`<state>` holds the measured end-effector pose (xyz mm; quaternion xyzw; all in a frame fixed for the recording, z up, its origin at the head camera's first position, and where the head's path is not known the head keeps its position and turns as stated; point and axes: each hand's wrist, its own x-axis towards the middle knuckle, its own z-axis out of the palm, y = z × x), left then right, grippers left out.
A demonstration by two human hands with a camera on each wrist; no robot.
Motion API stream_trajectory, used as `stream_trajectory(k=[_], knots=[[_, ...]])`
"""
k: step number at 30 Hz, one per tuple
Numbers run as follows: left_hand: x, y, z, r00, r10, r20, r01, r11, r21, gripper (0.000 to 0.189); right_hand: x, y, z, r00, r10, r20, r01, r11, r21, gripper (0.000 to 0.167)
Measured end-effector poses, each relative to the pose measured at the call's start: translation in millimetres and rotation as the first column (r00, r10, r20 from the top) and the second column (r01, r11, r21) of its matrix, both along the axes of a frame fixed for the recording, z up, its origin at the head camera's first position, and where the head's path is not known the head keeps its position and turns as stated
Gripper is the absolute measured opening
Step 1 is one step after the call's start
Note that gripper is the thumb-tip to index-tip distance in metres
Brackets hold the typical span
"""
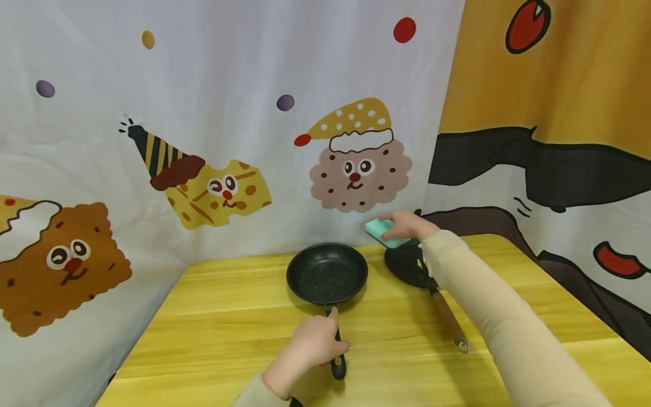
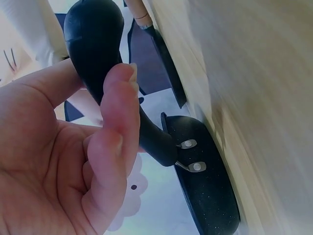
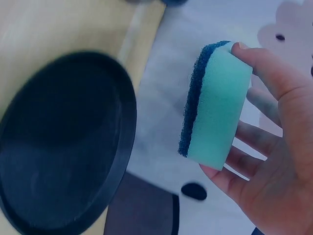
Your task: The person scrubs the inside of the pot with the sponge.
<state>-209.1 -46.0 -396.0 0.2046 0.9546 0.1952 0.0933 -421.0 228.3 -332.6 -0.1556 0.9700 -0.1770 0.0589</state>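
Note:
A black frying pan (image 1: 328,274) sits toward the back of the table, its handle pointing at me. My left hand (image 1: 317,339) grips the black handle (image 2: 93,36), with the index finger stretched along it toward the pan. Higher up and to the right, my right hand (image 1: 408,225) pinches a mint-green sponge (image 3: 220,107) between thumb and fingertips. The sponge's dark blue scouring side (image 3: 195,98) faces away from the palm. Beneath that hand lies a second dark pan (image 1: 399,263), partly hidden by the sleeve and hand.
The second pan's wooden handle (image 1: 447,316) slants toward the front right and ends in a metal ring (image 1: 463,346). Both pans stand on a yellow wood-grain table (image 1: 229,328). A printed curtain (image 1: 244,73) hangs right behind the table's back edge.

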Motion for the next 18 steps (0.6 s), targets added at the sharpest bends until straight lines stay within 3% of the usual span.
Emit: stream_trajectory(k=[9, 18], knots=[[0.4, -2.3, 1.7, 1.0, -0.011, -0.008, 0.01, 1.0, -0.015, 0.075, 0.5, 42.4, 4.3, 0.998, -0.053, -0.025, 0.052, 0.998, -0.024, 0.071], [1.9, -2.2, 2.8, 1.0, -0.014, -0.022, 0.013, 0.999, -0.047, 0.074, 7.4, 84.6, -4.1, 0.994, -0.101, -0.043, 0.1, 0.994, -0.044, 0.075]])
